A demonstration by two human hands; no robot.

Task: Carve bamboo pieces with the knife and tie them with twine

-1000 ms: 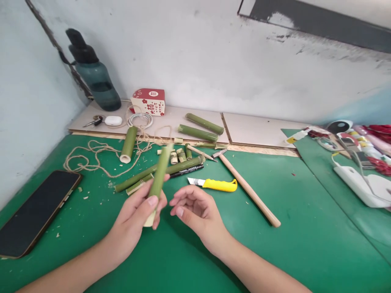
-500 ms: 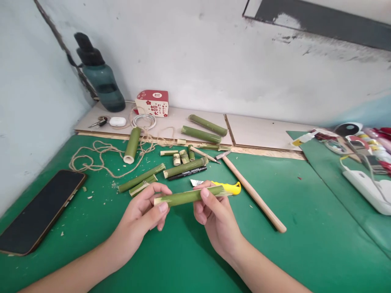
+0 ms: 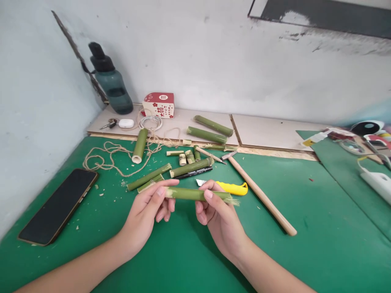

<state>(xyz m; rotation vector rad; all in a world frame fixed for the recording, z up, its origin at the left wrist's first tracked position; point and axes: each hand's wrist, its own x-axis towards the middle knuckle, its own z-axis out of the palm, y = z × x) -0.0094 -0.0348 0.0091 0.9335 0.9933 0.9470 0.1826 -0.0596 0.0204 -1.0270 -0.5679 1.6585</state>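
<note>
My right hand (image 3: 224, 215) has joined my left hand (image 3: 145, 209) — both now pinch the slim, frayed green bamboo tube (image 3: 187, 193) near its ends, level above the green surface (image 3: 183, 260), apparently steadier.

Knife (image 3: 234, 188) obstructs beyond right grip (image 3: 224, 221); nearer tabletop (image 3: 180, 256) open.

The right hand (image 3: 223, 217) covers part of the yellow utility knife (image 3: 234, 188).

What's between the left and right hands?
A frayed-ended green bamboo piece spans from left hand to right hand, seen in the head view.
</note>
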